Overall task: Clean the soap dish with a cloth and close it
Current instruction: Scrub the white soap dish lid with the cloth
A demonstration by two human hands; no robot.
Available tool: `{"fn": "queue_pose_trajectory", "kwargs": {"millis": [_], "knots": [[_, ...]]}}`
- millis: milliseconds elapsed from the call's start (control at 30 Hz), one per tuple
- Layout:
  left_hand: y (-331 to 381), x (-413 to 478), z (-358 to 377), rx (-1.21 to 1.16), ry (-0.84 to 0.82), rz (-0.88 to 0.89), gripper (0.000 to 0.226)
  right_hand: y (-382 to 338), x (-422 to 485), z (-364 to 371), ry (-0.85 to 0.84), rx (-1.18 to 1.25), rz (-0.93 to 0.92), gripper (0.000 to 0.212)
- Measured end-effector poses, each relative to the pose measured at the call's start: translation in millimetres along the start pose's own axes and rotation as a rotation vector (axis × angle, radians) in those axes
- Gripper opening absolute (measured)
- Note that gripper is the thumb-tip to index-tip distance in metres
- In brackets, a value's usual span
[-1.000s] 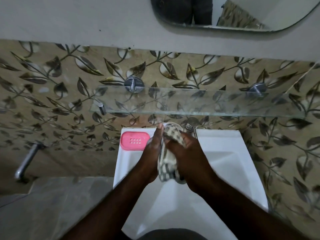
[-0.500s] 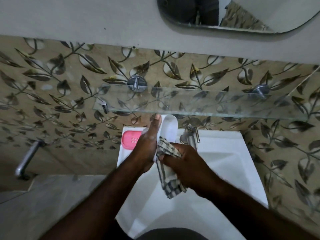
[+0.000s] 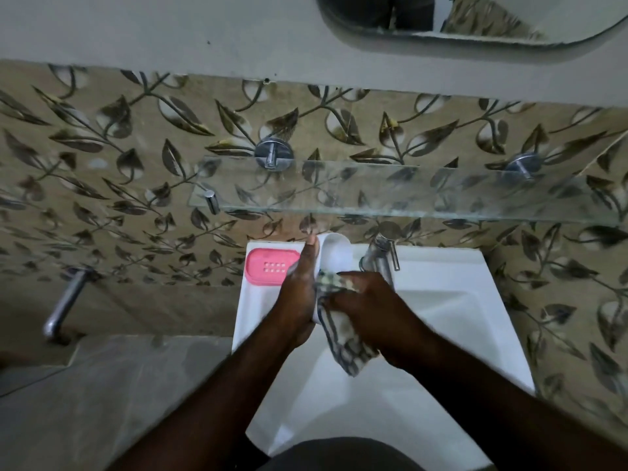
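Observation:
The pink soap dish base, with drain holes, lies on the back left corner of the white sink. My left hand holds the white soap dish lid upright over the basin, fingers along its left side. My right hand grips a checked cloth and presses it against the lower inside of the lid. The cloth's loose end hangs below both hands. The lid's lower half is hidden by the hands and cloth.
A chrome tap stands just right of the lid. A glass shelf juts out above the sink. A second chrome tap sticks out of the leaf-patterned wall at the left. A mirror hangs above.
The cloth has slid down from the top of the lid to its lower part, uncovering the white upper half. My right hand moved down with it; my left hand kept its hold.

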State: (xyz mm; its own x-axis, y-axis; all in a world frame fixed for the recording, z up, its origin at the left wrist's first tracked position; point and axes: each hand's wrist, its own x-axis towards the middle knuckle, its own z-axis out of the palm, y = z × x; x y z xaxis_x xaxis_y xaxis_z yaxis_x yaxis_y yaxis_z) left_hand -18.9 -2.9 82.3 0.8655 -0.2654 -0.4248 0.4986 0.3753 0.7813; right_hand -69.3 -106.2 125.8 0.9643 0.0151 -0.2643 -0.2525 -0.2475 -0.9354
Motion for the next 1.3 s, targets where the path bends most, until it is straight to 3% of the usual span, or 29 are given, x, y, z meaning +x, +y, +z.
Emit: {"fn": "queue_pose_trajectory", "kwargs": {"millis": [67, 133, 267, 367, 467, 533, 567, 600, 667, 700, 800, 867, 933, 1200, 1300], "knots": [[-6.8, -1.3, 3.0, -0.011, -0.081, 0.019, 0.062, -15.1, 2.4, 1.2, 0.131, 0.305, -0.001, 0.016], [-1.4, -1.3, 7.2, -0.042, -0.107, 0.044, 0.064, -21.5, 2.8, 4.2, 0.19, 0.32, -0.077, 0.017], [16.7, 7.0, 2.0, -0.056, 0.04, 0.027, 0.071, 13.8, -8.6, 7.8, 0.058, -0.249, -0.252, 0.017], [8.2, 9.6, -5.6, 0.101, 0.064, -0.026, 0.079, 45.7, -12.0, -10.8, -0.033, -0.76, -0.589, 0.008], [0.7, 10.9, -3.7, 0.093, 0.003, -0.129, 0.085, 57.6, 5.3, -33.3, -0.101, -1.123, -0.725, 0.032], [0.2, 16.4, -2.8, 0.106, -0.002, -0.133, 0.084, 53.9, 8.4, -28.7, -0.033, -1.076, -0.647, 0.032], [-0.4, 18.3, -2.3, 0.124, -0.002, -0.117, 0.081, 49.4, 6.4, -20.8, 0.01, -0.925, -0.547, 0.026], [-0.2, 18.7, -1.4, 0.147, 0.006, -0.086, 0.073, 40.8, 2.1, -11.1, 0.06, -0.647, -0.387, 0.021], [-1.0, 17.2, -2.1, 0.16, 0.034, -0.049, 0.057, 30.6, -9.0, 9.4, -0.006, 0.004, 0.009, 0.022], [-3.4, 18.9, -5.6, 0.147, 0.043, -0.046, 0.053, 30.7, -12.8, 14.7, -0.006, 0.146, 0.081, 0.021], [-8.9, 19.6, -12.3, 0.135, 0.06, -0.082, 0.055, 46.0, -16.3, 18.4, -0.027, 0.004, 0.001, 0.018], [-17.3, 21.3, -15.2, 0.118, 0.103, -0.139, 0.061, 61.4, -13.6, 9.4, -0.008, -0.53, -0.264, 0.012], [-19.7, 20.8, -13.2, 0.082, 0.145, -0.199, 0.062, 79.6, -7.7, -1.2, -0.079, -0.862, -0.396, 0.017], [0.1, 22.5, -17.6, -0.064, -0.028, -0.388, 0.054, 60.1, 7.1, -3.8, -0.098, -0.751, -0.513, 0.022], [-5.6, 22.8, -25.1, -0.155, -0.08, -0.319, 0.067, 52.3, 6.5, -7.0, -0.064, -0.533, -0.316, 0.026]]}}
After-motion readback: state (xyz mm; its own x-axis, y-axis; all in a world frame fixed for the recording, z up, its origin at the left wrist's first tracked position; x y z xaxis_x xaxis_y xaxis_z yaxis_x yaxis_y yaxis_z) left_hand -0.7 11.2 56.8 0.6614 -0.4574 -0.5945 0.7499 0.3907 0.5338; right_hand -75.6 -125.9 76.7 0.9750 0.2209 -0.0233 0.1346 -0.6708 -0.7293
